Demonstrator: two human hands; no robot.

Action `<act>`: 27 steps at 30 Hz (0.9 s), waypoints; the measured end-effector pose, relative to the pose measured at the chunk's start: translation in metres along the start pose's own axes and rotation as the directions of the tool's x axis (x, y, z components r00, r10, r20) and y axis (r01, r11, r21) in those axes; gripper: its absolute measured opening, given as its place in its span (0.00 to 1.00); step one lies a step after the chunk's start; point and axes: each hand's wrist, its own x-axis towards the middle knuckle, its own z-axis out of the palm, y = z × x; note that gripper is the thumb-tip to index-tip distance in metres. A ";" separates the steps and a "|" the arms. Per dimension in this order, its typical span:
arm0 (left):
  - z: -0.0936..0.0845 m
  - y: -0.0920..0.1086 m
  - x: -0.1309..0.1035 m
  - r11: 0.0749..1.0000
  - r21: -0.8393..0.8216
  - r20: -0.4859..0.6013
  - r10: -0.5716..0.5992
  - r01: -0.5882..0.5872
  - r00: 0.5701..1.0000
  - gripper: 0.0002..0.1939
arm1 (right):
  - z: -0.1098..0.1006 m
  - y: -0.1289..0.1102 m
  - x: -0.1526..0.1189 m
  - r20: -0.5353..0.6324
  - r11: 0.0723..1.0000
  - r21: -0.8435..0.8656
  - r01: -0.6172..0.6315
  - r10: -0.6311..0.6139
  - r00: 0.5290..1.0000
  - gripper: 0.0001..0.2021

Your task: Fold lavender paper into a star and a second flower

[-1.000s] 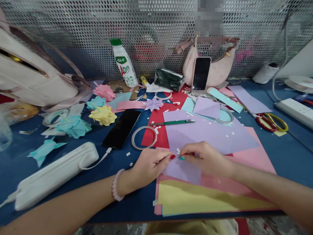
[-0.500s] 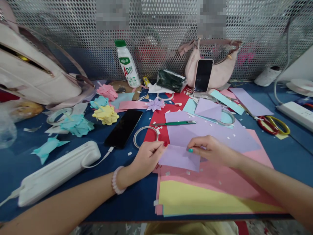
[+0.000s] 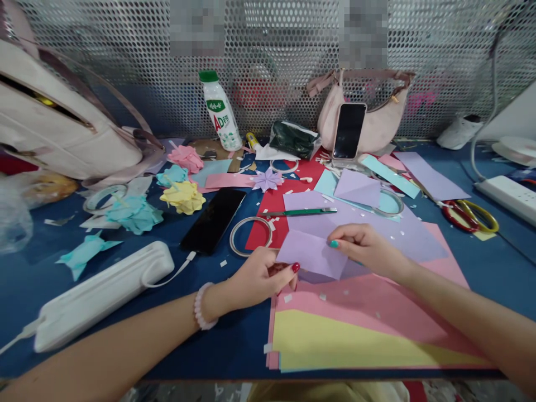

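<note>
A small purple paper piece (image 3: 310,254) is held up between both hands, tilted over the stacked sheets. My left hand (image 3: 266,277) pinches its left side, thumb with red nail on the near edge. At its right edge my right hand (image 3: 362,248) grips it between thumb and fingers. Beneath lie a large purple sheet (image 3: 402,234), a pink sheet (image 3: 389,307) and a yellow sheet (image 3: 335,340). Just beyond the held piece rests a green craft knife (image 3: 305,211). A roll of tape (image 3: 251,235) lies beyond my left hand.
On the left are a black phone (image 3: 213,220), a white power bank-like device (image 3: 104,296) and folded paper flowers (image 3: 183,197). Scissors (image 3: 469,216) and a power strip (image 3: 511,195) lie right. A bottle (image 3: 221,114), bag (image 3: 381,123) and upright phone (image 3: 349,131) stand at the back.
The purple piece has been raised and tilted slightly. My left thumb has shifted down and right along its near edge, and my right hand has moved a little up and right.
</note>
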 end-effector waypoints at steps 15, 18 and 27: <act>0.000 -0.002 0.003 0.986 -0.143 0.039 -0.086 0.090 0.996 0.19 | 0.006 0.011 -0.003 0.222 0.979 0.199 -0.033 -0.012 0.975 0.24; -0.001 -0.001 0.004 0.986 -0.136 0.013 -0.098 0.099 0.995 0.20 | 0.004 0.011 -0.004 0.278 0.981 0.193 -0.023 -0.032 0.960 0.23; -0.002 0.001 0.004 0.988 -0.152 -0.067 -0.045 0.034 0.997 0.19 | 0.007 0.008 -0.008 0.235 0.997 0.065 -0.038 0.021 0.972 0.25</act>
